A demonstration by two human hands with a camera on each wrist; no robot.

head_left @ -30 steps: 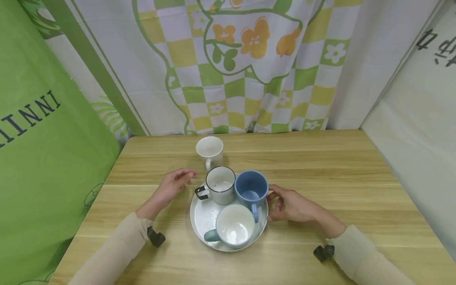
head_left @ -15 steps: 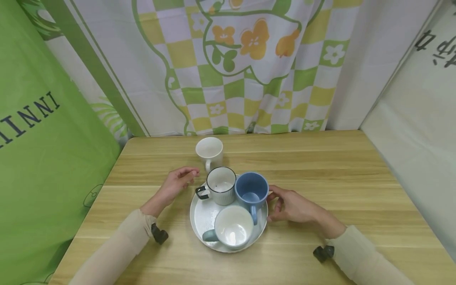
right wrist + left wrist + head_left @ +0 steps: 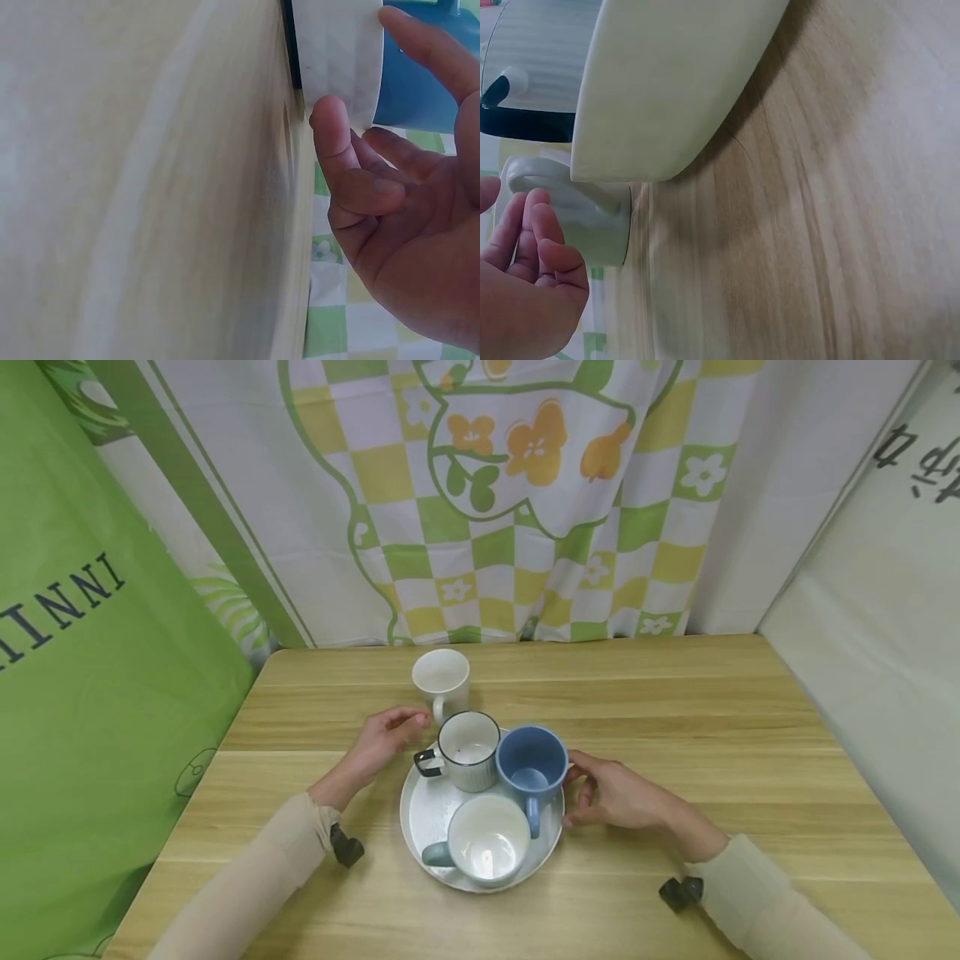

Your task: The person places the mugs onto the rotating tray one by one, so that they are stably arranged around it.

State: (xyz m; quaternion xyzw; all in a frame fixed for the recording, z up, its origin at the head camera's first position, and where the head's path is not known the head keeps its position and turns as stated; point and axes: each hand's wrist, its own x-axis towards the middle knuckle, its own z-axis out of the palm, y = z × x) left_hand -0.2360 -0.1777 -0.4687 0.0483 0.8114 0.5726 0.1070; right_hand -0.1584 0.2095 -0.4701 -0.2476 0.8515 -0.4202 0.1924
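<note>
A round white turntable (image 3: 423, 810) bears a black-rimmed white mug (image 3: 467, 770), a blue mug (image 3: 531, 764) and a pale mug (image 3: 489, 839) with a grey-green handle. Behind it on the table stands a white cup (image 3: 442, 681), its handle towards me. My left hand (image 3: 384, 743) is close to that handle, fingers loosely bent and nothing gripped; in the left wrist view the fingertips (image 3: 536, 202) overlap the cup's handle (image 3: 547, 172), contact unclear. My right hand (image 3: 618, 789) is at the turntable's right side, thumb and fingers spread along its wall (image 3: 337, 60).
All stands on a wooden table (image 3: 712, 718). A checked, flowered curtain (image 3: 525, 568) hangs along the back edge. Green cloth (image 3: 112, 693) hangs at the left and pale cloth (image 3: 885, 635) at the right. Small black devices sit on both wrists.
The three mugs on the turntable have turned slightly clockwise with it. My left hand has moved right, towards the white cup's handle. My right hand has hardly moved.
</note>
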